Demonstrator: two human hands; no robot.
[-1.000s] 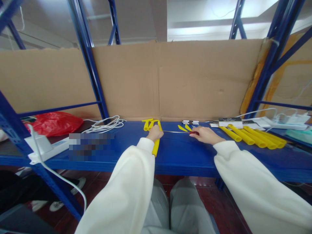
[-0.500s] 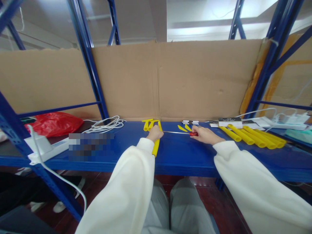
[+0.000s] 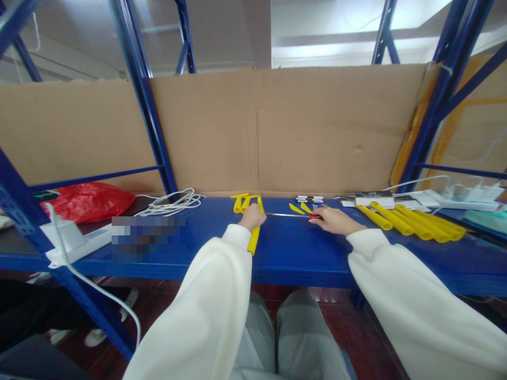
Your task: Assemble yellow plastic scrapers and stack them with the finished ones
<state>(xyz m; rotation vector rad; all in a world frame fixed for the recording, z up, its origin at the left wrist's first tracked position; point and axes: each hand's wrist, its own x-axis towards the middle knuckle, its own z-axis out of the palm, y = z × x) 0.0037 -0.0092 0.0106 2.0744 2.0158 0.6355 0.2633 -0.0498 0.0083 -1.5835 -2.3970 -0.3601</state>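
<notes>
My left hand (image 3: 253, 216) is closed around a yellow tube (image 3: 253, 241) that lies lengthwise on the blue shelf. In my right hand (image 3: 330, 219) is the red handle of a screwdriver (image 3: 291, 215), its long metal shaft level and pointing left. The shaft's tip reaches the tube beside my left fingers, which hide the exact contact. Behind my left hand are two yellow T-shaped pieces (image 3: 245, 202). Thin flat yellow pieces (image 3: 297, 209) lie just behind the screwdriver, near some tiny parts too small to name.
Several yellow tubes (image 3: 414, 222) lie at the right by a dark-topped box (image 3: 374, 198). White-and-black pens (image 3: 309, 199) rest near the cardboard wall (image 3: 336, 126). On the left are a coiled white cable (image 3: 178, 201), a power strip (image 3: 85, 245) and a red bag (image 3: 93, 200).
My right fingers have shifted slightly around the screwdriver's handle. My left hand and the yellow tube stay in nearly the same place.
</notes>
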